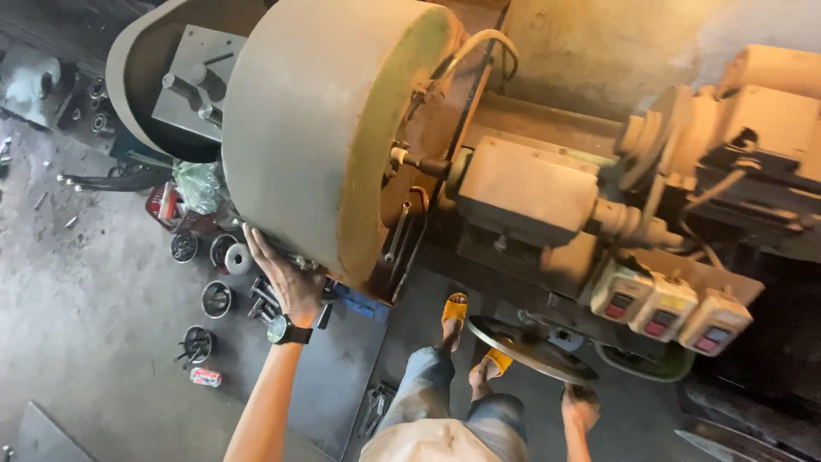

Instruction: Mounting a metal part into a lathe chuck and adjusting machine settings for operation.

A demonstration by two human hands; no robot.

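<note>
The left hand (286,274) lies flat with the fingers spread against the lower edge of the big round drum (329,128) of an old grey-green machine; it presses on the drum and pinches nothing. A black wristwatch (288,331) sits on this wrist. The drum fills the upper middle of the view and stands above the concrete floor (94,299). The right hand (581,406) is low at the right, just beside the dark handwheel (530,346) at the front of the machine; its fingers seem loosely curled, but I cannot tell if they touch the wheel. Between the two arms the person's legs in jeans and feet in yellow sandals (455,308) are visible. To the right of the handwheel three cream switch boxes (667,308) with red buttons are fixed on the machine. On the floor near the left hand stand several small round tins (215,299) with metal parts, and a green plastic bag (198,184) lies behind them.
</note>
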